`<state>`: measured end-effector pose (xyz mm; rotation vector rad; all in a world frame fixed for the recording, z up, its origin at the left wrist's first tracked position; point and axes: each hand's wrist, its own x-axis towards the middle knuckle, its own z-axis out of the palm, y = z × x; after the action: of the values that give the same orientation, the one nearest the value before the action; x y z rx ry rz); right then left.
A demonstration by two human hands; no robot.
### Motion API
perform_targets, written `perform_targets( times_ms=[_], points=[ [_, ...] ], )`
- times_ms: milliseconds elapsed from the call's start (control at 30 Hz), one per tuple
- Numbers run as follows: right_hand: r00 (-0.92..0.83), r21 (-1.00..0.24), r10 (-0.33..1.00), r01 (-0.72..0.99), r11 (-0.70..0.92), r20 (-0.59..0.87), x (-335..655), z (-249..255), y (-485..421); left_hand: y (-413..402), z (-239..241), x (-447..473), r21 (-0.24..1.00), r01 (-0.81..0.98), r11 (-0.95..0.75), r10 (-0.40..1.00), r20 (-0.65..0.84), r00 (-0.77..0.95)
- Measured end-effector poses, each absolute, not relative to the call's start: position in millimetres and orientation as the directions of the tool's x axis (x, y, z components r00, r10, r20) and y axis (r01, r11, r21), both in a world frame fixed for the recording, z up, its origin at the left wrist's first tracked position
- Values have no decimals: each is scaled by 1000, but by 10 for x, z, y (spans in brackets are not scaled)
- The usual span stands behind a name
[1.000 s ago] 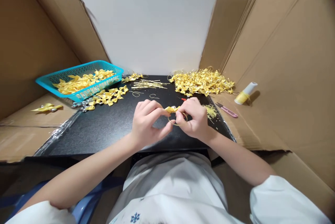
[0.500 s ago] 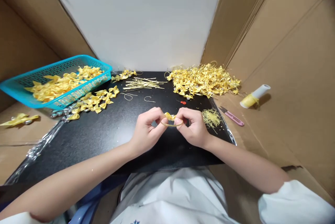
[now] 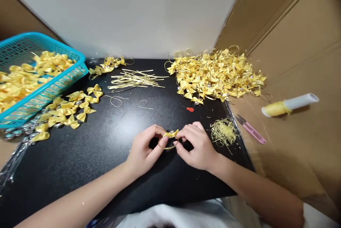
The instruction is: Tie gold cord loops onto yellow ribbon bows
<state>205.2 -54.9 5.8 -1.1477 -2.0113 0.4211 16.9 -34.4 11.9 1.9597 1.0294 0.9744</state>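
Note:
Between my two hands, above the black table (image 3: 101, 157), is a yellow ribbon bow (image 3: 170, 134) with a small silver bell and a loop of gold cord hanging toward me. My left hand (image 3: 147, 149) pinches the bow's left side with thumb and fingers. At its right end, the fingertips of my right hand (image 3: 195, 144) are closed on the bow, the thumb lower and near the cord loop. Whether the silver bead is a bell or a ball is too small to tell for sure.
A turquoise basket (image 3: 45, 94) of yellow bows stands left, with loose bows (image 3: 70, 109) beside it. Gold cord strips (image 3: 137, 80) lie at the back, near a heap of corded bows (image 3: 218, 75). Right are thread scraps (image 3: 223, 132), a pink-handled cutter (image 3: 253, 132) and a white tube (image 3: 301, 101).
My view has tilted down and come closer to the table. My hands still hold the bow, now slightly farther apart, and more of the bow shows between them.

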Motion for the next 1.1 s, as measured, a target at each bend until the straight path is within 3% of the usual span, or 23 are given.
perform_targets(
  times_ms=[133, 467, 733, 833, 933, 1000, 1100],
  points=[
    [-276, -634, 863, 590, 499, 423, 2043, 71, -538, -325, 100, 154, 875, 301, -380, 876, 235, 422],
    [-297, -572, 863, 653, 496, 408, 2028, 116, -511, -302, 57, 122, 823, 224, -522, 799, 381, 465],
    [-398, -471, 808, 664, 581, 435, 2090, 83, -473, -330, 75, 92, 723, 305, -620, 770, 486, 414],
    [-286, -555, 855, 663, 503, 433, 2146, 124, -450, -342, 74, 76, 710, 330, -623, 770, 480, 420],
    [-261, -728, 878, 491, 479, 401, 2173, 158, -439, -343, 72, 82, 702, 338, -627, 766, 476, 432],
    [-305, -828, 895, 364, 425, 325, 2164, 158, -438, -338, 70, 99, 692, 346, -633, 763, 482, 431],
    [-283, -952, 951, 235, 195, 125, 2130, 118, -440, -320, 65, 126, 722, 347, -598, 792, 466, 395]
  ],
)
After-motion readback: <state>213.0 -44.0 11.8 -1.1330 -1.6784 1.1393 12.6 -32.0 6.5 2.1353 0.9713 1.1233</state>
